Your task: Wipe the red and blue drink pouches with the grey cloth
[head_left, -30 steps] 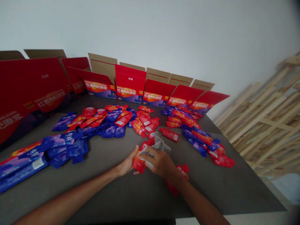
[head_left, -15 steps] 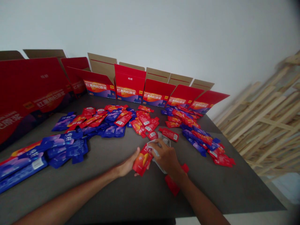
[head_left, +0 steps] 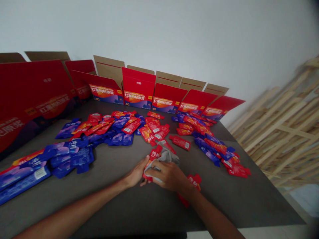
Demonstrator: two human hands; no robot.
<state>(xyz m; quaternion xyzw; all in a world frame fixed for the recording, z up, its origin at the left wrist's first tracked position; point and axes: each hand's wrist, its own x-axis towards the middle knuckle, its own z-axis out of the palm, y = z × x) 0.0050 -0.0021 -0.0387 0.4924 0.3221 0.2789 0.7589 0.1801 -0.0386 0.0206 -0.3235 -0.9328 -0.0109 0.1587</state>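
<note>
pouch [head_left: 155, 154] sits about six o'clock from the boxes [head_left: 166, 99], left hand [head_left: 137, 174] fingers nearly closed on its edge, right hand [head_left: 169, 174] curled round grey cloth [head_left: 172, 158] over it, so imo hold firm, wipe light

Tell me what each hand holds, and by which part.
The left hand holds a red pouch by its left side; the right hand holds a grey cloth against the pouch, its exact grip unclear.
</note>
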